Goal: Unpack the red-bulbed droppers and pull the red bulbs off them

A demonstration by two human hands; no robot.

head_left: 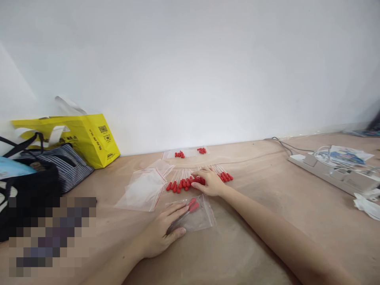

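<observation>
A row of glass droppers with red rubber bulbs [181,183] lies on the brown table [261,206] in front of me. My right hand [209,181] rests on the row, fingers curled over a few red bulbs. My left hand [164,231] lies nearer to me, holding the open edge of a small clear zip bag [197,219]. That bag has two or three red-bulbed droppers inside. Beside it to the left lies a pile of empty zip bags [142,190].
Two more bags with red bulbs [190,152] lie by the white wall. A yellow shopping bag [89,138], a striped bag [63,164] and a black bag [26,190] stand at the left. A white power strip with cables [332,172] sits at the right.
</observation>
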